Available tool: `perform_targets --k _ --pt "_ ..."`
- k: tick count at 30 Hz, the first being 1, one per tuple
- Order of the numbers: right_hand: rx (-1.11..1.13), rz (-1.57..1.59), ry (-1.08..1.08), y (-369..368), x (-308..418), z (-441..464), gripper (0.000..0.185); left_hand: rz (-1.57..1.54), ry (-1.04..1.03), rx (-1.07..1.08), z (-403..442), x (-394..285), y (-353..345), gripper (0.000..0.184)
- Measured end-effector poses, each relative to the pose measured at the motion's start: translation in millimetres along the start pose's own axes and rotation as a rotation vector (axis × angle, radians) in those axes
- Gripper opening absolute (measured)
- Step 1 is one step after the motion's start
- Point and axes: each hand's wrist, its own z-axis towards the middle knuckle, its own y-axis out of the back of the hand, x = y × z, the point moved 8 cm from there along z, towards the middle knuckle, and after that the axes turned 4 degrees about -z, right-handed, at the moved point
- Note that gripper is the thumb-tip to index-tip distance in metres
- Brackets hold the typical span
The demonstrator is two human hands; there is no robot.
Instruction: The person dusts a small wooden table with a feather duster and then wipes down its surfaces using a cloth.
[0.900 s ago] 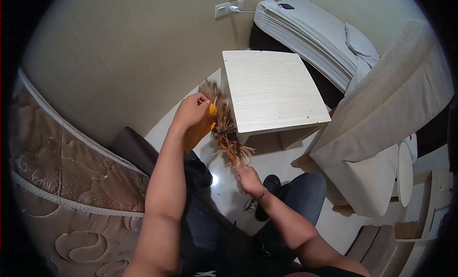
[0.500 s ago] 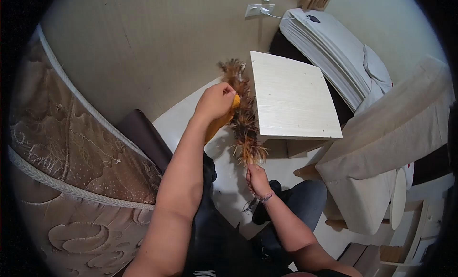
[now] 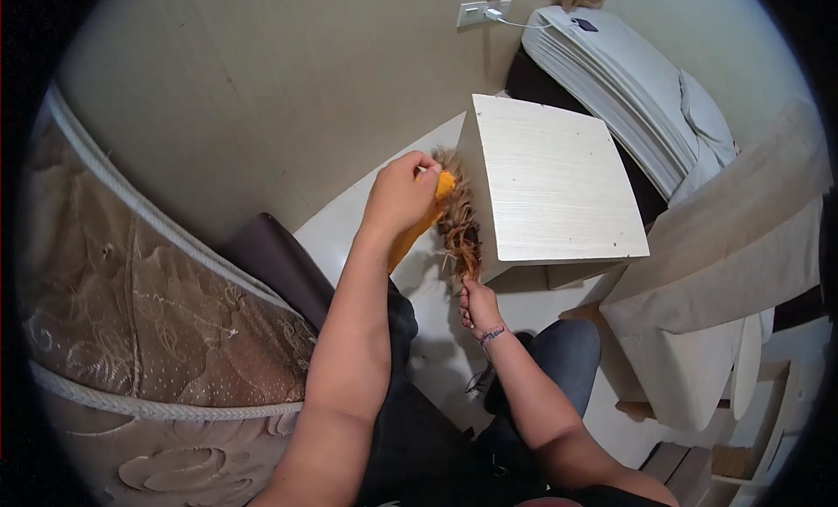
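My left hand (image 3: 403, 193) is closed on a yellow cloth (image 3: 417, 234), which hangs down below the fingers. Low by the small table's left side, my right hand (image 3: 478, 306) is wrapped round the lower end of a brown feather duster (image 3: 461, 228). The feathers run upward from that hand, passing just right of the cloth and close against the side panel of the pale wooden table (image 3: 559, 180). The duster's far tip is partly behind my left hand.
A patterned mattress (image 3: 175, 289) leans at the left, with a dark rolled object (image 3: 284, 254) beside it. A white bed (image 3: 628, 79) stands behind the table. Draped beige fabric (image 3: 724, 228) hangs at the right. A charger is in the wall outlet (image 3: 471, 15).
The view has shifted, so the table sits further right in the frame. The duster has moved along the table's side panel, its feathers now pressed narrower. Both hands keep their holds.
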Motion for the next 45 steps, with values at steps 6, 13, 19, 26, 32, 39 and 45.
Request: perform_targets --k 6,13,19,26,32,39,45 --pt "0.095 -0.119 0.065 -11 -2 0 0.034 0.049 0.006 0.008 3 3 0 0.026" --pt "0.133 0.055 0.016 11 -9 2 0.032 -0.056 0.001 0.041 11 32 -15 0.022" --pt "-0.134 -0.271 0.475 18 14 5 0.033 -0.268 0.128 -0.013 1 23 -8 0.017" --pt "-0.154 -0.259 0.251 6 16 -16 0.043 -0.187 0.116 -0.008 2 30 -15 0.018" --pt "-0.196 -0.406 0.423 13 26 2 0.044 0.132 0.282 0.113 11 71 -21 0.019" --pt "-0.220 -0.511 0.478 1 62 -39 0.044 0.188 0.184 0.233 4 61 -46 0.023" --pt "-0.142 -0.170 0.381 -15 23 14 0.044 0.303 0.115 0.313 -7 80 -86 0.037"
